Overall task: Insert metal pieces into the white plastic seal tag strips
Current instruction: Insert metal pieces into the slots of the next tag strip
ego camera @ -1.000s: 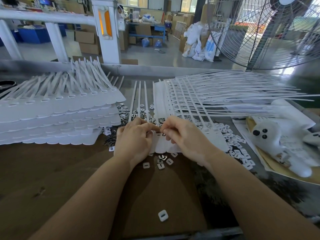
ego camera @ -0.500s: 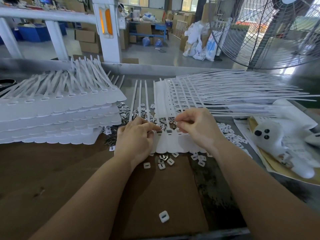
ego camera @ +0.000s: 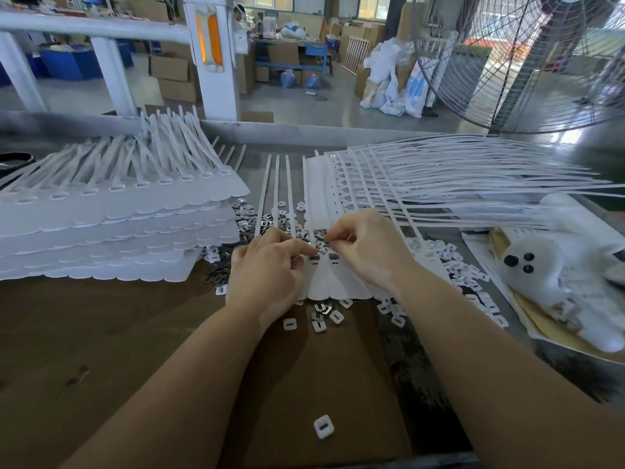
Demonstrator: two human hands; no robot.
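Two hands work at a brown table (ego camera: 101, 350). The left hand (ego camera: 270, 269) lies on a white strip (ego camera: 333, 280) of tags in the middle of the table. Its fingers are bent and its pointer finger presses down on the strip, right next to a small dark slot (ego camera: 314, 257). The right hand (ego camera: 365, 248) is just beside it, over the same strip. Its thumb and pointer finger are pinched together on a tiny shiny metal piece (ego camera: 329, 236), held just above the next slot (ego camera: 333, 255). The two hands almost touch at the fingertips. More metal pieces (ego camera: 250, 221) lie in a loose heap behind the left hand, between the strip and a tall stack of strips (ego camera: 111, 225) on the left. Small white squares (ego camera: 453, 265) are spread on the table to the right of the hands, and a few lie near the wrists. One white square (ego camera: 323, 426) sits alone, closer to the person, between the two arms. Behind the right hand, a fan of strips (ego camera: 439, 184) spreads out with long thin tails pointing right. A white soft toy (ego camera: 541, 265) with black eyes lies at the right side of the table. A big fan (ego camera: 527, 62) stands behind the table on the right.
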